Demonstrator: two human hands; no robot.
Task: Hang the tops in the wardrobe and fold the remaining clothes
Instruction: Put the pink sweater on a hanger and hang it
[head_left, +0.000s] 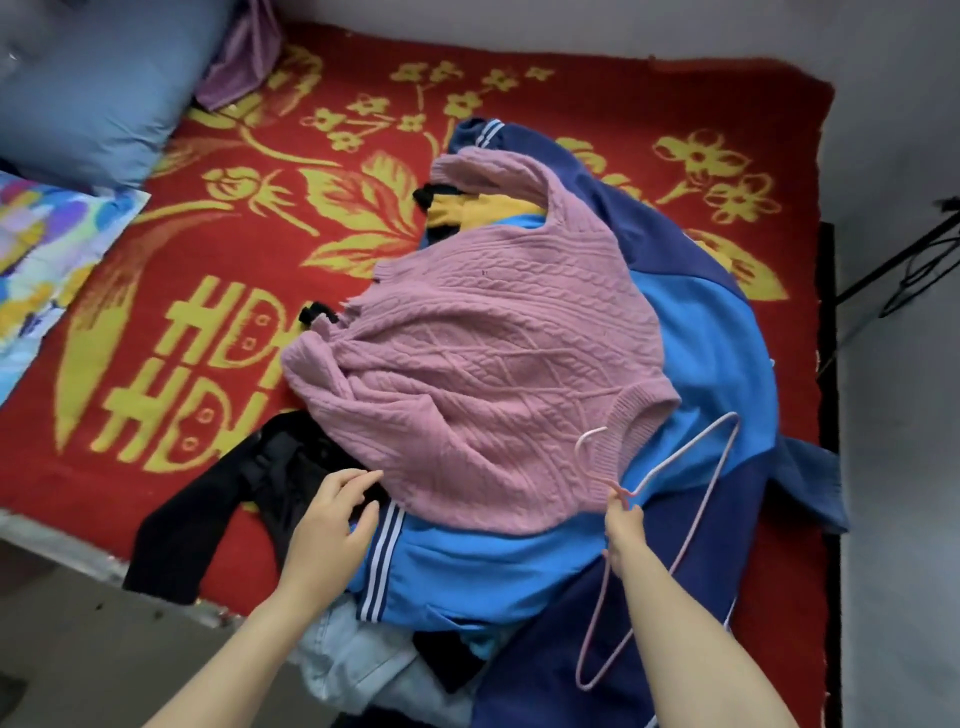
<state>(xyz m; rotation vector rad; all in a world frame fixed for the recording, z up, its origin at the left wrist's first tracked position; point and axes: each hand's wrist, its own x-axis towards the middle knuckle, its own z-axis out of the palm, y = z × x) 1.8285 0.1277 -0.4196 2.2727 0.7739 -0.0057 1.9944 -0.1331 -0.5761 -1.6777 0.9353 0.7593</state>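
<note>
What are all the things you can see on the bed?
blanket: one, red with yellow flowers, covering the bed
pillow: one, blue, far left corner
purple cloth: one, beside the pillow
patterned sheet: one, many colours, left edge
sweater: one, pink, on top of the pile
jacket: one, light and dark blue, under the sweater
yellow garment: one, peeking out behind the sweater
black garment: one, near left edge
jeans: one, pale blue, bottom of the pile
hanger: one, pink
left hand: fingers relaxed, by the sweater's hem
right hand: holds the hanger
</note>
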